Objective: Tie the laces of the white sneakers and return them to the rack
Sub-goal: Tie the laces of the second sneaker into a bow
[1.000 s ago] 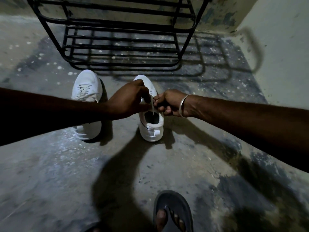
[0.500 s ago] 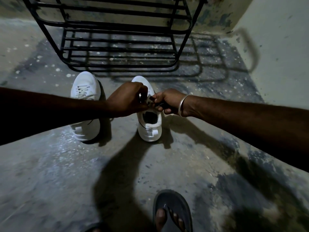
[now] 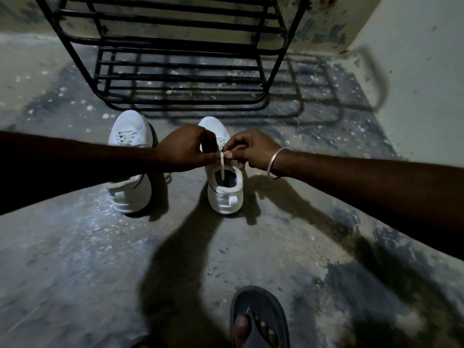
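Two white sneakers stand on the concrete floor, toes toward the black metal rack [image 3: 175,46]. The left sneaker [image 3: 131,169] is partly hidden under my left forearm; its laces look crossed. Over the tongue of the right sneaker [image 3: 226,192] both hands meet. My left hand [image 3: 185,151] and my right hand [image 3: 247,149] each pinch the white lace [image 3: 222,163], whose loose end hangs down into the shoe's opening. A metal bangle sits on my right wrist.
The rack's low shelves stand just beyond the sneakers' toes. A pale wall [image 3: 414,84] rises at the right. My foot in a dark sandal [image 3: 258,320] is at the bottom edge. Bare floor lies between the sandal and the sneakers.
Both hands stay on the right sneaker's lace. The hands have lifted slightly, and a lace end now hangs into the shoe's opening. The sneakers have not moved.
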Demonstrator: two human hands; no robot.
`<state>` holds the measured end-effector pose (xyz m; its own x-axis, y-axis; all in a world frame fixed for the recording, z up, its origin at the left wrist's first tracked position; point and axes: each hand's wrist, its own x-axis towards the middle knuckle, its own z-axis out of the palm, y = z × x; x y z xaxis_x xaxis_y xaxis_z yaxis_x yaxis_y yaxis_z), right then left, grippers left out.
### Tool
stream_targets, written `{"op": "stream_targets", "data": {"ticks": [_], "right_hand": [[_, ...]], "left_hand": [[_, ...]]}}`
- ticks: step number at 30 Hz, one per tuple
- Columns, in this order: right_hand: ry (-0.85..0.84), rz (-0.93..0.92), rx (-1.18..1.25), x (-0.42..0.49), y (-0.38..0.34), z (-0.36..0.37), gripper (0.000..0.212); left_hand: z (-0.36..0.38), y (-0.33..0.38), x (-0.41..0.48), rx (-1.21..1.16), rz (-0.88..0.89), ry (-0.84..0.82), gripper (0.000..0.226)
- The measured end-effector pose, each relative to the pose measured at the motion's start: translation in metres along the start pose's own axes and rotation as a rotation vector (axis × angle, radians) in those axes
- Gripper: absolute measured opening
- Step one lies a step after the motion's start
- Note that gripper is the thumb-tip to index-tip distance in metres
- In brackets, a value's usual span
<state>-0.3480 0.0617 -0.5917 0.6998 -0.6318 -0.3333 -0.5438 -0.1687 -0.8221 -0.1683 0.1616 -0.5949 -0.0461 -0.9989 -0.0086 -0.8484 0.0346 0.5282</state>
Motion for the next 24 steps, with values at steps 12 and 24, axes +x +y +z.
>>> {"op": "stream_targets", "data": {"ticks": [12,24], "right_hand": [[0.009,0.109,0.03,-0.001,0.002,-0.005,0.004],[-0.059,0.063,-0.034,-0.003,-0.001,0.003,0.016]], "left_hand": [[0.005,-0.007,0.0,-0.512,-0.295,-0.023,0.011],[0.015,-0.013,0.0,-0.603,-0.314,-0.123,0.018]]}}
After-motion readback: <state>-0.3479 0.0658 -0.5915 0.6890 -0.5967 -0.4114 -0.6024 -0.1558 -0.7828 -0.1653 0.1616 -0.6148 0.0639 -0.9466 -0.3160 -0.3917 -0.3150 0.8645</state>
